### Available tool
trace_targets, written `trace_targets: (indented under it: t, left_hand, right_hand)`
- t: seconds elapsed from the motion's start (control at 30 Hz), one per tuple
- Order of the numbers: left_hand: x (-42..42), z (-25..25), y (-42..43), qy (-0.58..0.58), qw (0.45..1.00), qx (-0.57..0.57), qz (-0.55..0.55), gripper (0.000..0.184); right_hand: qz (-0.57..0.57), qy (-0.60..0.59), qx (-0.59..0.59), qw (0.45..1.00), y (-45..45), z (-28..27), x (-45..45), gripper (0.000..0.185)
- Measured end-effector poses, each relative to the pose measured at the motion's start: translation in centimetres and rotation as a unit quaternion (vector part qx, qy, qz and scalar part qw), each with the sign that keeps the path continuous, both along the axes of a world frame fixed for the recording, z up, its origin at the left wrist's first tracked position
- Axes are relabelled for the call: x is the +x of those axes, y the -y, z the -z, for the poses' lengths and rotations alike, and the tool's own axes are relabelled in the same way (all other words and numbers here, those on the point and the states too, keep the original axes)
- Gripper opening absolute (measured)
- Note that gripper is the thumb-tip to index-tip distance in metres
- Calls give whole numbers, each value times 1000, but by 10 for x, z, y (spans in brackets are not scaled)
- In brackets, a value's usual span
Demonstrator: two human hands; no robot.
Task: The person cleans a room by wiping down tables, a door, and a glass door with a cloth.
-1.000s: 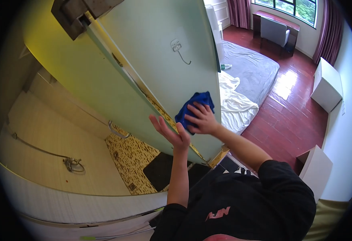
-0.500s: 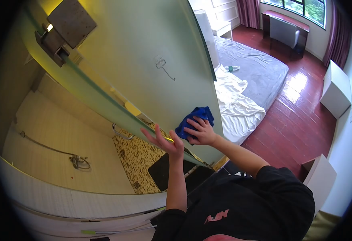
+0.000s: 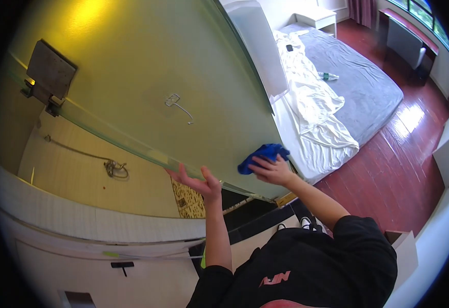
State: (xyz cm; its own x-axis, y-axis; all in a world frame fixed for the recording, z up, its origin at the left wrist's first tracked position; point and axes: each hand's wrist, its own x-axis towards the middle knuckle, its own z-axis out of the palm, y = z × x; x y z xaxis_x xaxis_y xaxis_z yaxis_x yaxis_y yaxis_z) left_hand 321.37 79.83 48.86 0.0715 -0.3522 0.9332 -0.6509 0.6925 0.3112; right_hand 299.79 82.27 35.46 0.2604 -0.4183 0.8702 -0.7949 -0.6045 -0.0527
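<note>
A large frosted glass door (image 3: 132, 66) fills the left and middle of the view, with a metal hinge (image 3: 52, 69) at its upper left. My right hand (image 3: 274, 171) presses a bunched blue cloth (image 3: 265, 156) against the glass near its lower right edge. My left hand (image 3: 198, 183) is at the door's near edge, fingers spread, with the thumb apart; the tips of some fingers seem to lie behind or on the edge. A clear hook (image 3: 173, 100) is stuck on the glass above my hands.
Behind the door, a shower mixer (image 3: 115, 168) sits on the pale wall. To the right stands a bed (image 3: 357, 77) with a rumpled white sheet (image 3: 332, 138) and a bottle (image 3: 328, 76). The floor (image 3: 388, 159) is red wood. A squeegee (image 3: 122, 267) is at lower left.
The door has swung toward me, covering more of the shower area, and my view has shifted. My right hand with the cloth appears farther right; my left hand stays at the door's edge.
</note>
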Motion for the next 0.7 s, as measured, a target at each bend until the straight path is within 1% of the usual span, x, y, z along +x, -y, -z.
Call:
trace_targets:
  t: [0.07,0.13,0.2,0.3,0.33,0.4,0.43,0.47,0.53,0.57,0.63,0.67,0.7]
  left_hand:
    - [-3,-1,-2,0,1000,10,-14,65]
    - [-10,-3,-4,-11,1000,18,-16,67]
    - [-13,-6,-3,-23,999,19,-14,69]
    - [-14,-8,-4,-7,999,16,-29,71]
    - [-14,-8,-4,-8,1000,5,-16,72]
    - [-16,-9,-1,-7,1000,-8,-5,74]
    - [-18,-8,-1,-15,1000,-4,-14,73]
    - [-18,-7,-2,-24,999,0,-22,73]
    - [-19,-8,-2,-28,999,-5,-20,74]
    - [-19,-9,-2,-30,999,-6,-13,75]
    - [-19,-9,-4,-33,999,-6,-15,76]
    - [-19,-9,-4,-35,999,-5,-15,78]
    - [-19,-8,-2,-38,999,-8,-8,78]
  right_hand:
    - [24,-32,15,999,1,5,-21,53]
    - [44,76,4,996,7,-1,-17,52]
    - [42,186,-56,980,18,-25,-13,54]
    - [-9,297,-75,952,27,-62,-15,58]
    - [-14,301,-73,951,27,-57,-12,58]
    - [-88,460,-57,882,31,-37,-5,59]
    - [-58,501,64,861,20,-20,-5,61]
    - [-63,499,65,862,13,2,-8,61]
    - [-64,531,201,820,9,37,-15,63]
    - [-66,529,198,822,8,42,-15,63]
    - [-63,543,236,803,6,51,-17,63]
    - [-60,541,231,806,5,42,-16,63]
    - [-52,540,200,816,4,21,-10,62]
